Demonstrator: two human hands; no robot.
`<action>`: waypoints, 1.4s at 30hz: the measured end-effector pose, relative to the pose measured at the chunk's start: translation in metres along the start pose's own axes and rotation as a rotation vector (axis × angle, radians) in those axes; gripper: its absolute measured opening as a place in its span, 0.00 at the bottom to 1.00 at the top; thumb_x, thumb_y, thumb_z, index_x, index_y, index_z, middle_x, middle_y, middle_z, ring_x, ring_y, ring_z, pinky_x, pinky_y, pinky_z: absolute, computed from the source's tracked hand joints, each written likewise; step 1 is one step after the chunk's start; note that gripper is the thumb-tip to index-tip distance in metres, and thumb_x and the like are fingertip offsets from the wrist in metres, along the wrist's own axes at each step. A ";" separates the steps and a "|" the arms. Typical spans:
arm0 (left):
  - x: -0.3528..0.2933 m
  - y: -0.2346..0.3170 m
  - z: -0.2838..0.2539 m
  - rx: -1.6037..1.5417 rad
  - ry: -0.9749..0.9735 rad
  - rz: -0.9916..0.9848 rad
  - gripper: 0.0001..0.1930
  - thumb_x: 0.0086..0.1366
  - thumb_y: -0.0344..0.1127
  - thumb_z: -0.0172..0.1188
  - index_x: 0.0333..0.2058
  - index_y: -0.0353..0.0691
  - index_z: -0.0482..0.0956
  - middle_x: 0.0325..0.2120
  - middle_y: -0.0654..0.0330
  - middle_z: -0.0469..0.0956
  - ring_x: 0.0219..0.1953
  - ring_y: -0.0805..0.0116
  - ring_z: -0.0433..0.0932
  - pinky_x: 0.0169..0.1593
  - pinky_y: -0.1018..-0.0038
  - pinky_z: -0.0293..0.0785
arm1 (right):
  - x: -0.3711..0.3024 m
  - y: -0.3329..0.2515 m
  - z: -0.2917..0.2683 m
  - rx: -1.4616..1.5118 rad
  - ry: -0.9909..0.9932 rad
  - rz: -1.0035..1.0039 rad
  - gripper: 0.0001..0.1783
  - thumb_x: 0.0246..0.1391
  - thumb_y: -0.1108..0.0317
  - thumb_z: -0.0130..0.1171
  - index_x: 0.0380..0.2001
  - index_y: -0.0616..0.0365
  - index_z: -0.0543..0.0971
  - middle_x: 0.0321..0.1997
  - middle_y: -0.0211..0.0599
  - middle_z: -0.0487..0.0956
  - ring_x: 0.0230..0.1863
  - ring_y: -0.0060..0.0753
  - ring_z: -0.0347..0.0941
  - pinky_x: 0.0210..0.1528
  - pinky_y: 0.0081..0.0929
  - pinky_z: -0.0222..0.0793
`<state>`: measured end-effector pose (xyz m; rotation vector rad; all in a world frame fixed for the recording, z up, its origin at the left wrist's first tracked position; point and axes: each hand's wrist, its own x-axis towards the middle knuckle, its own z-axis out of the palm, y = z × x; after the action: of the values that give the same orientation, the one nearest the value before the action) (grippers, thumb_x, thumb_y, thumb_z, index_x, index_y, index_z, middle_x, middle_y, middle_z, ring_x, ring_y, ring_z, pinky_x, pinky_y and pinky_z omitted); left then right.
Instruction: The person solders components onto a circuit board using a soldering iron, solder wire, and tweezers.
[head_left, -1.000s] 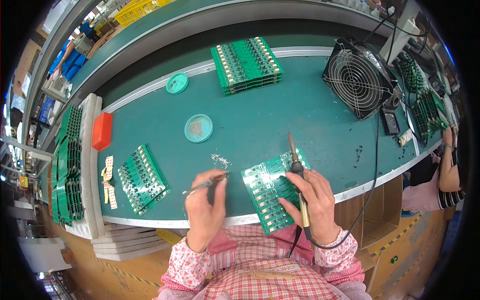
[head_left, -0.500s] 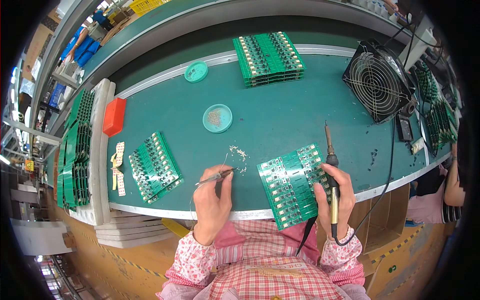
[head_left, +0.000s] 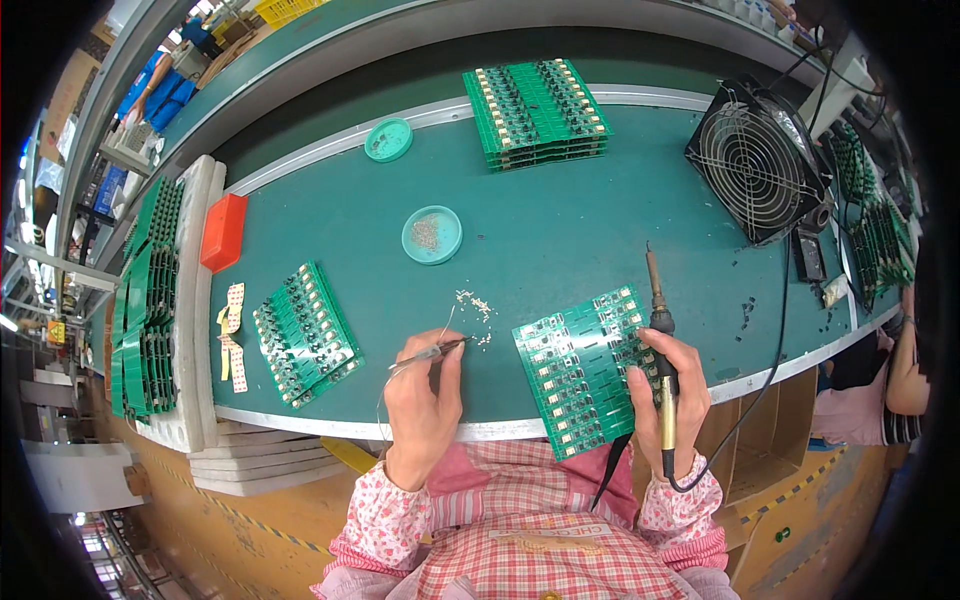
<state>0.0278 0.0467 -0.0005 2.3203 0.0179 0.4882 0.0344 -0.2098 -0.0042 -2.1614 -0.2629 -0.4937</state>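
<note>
A long green desk (head_left: 560,230) with a pale metal front edge fills the view. On it near that edge, the green circuit board panel (head_left: 585,365) lies tilted, its right side under the right hand (head_left: 668,400), whose fingers are clamped around a soldering iron (head_left: 660,340) with its tip pointing away over the panel. The left hand (head_left: 422,400) pinches tweezers (head_left: 430,352), fingers together, beside a scatter of small parts (head_left: 475,305). Further left lie another board stack (head_left: 305,333) and yellow labels (head_left: 232,335), then an orange box (head_left: 224,232). Beyond are a round dish (head_left: 432,235), a lid (head_left: 388,140), a far board stack (head_left: 537,105) and a black fan (head_left: 755,160).
</note>
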 end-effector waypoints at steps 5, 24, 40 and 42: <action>-0.001 0.009 0.005 -0.094 0.015 -0.013 0.04 0.66 0.21 0.58 0.39 0.31 0.79 0.34 0.55 0.81 0.34 0.65 0.82 0.41 0.74 0.76 | -0.002 0.001 -0.003 0.024 0.019 -0.001 0.22 0.51 0.74 0.68 0.51 0.60 0.78 0.46 0.48 0.81 0.47 0.50 0.78 0.50 0.38 0.73; -0.003 0.030 0.030 -0.061 -0.116 0.141 0.05 0.63 0.21 0.60 0.38 0.32 0.78 0.37 0.52 0.81 0.34 0.56 0.81 0.39 0.68 0.76 | -0.011 -0.003 -0.008 0.066 0.049 -0.050 0.20 0.51 0.77 0.67 0.48 0.63 0.78 0.44 0.47 0.83 0.45 0.49 0.80 0.48 0.38 0.75; -0.001 0.031 0.031 -0.045 -0.120 0.177 0.11 0.59 0.19 0.62 0.40 0.36 0.78 0.37 0.54 0.80 0.34 0.53 0.78 0.38 0.65 0.73 | -0.011 -0.012 -0.005 0.127 0.037 -0.108 0.18 0.48 0.78 0.68 0.45 0.61 0.80 0.40 0.42 0.85 0.39 0.45 0.81 0.45 0.37 0.76; -0.001 0.030 0.031 -0.042 -0.122 0.187 0.11 0.59 0.19 0.62 0.40 0.35 0.78 0.37 0.54 0.80 0.33 0.53 0.78 0.38 0.64 0.73 | -0.011 -0.013 -0.006 0.145 0.045 -0.117 0.18 0.48 0.78 0.68 0.45 0.61 0.81 0.39 0.41 0.85 0.38 0.44 0.81 0.44 0.36 0.77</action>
<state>0.0339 0.0038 -0.0005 2.3179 -0.2678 0.4346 0.0188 -0.2069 0.0032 -1.9988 -0.3904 -0.5720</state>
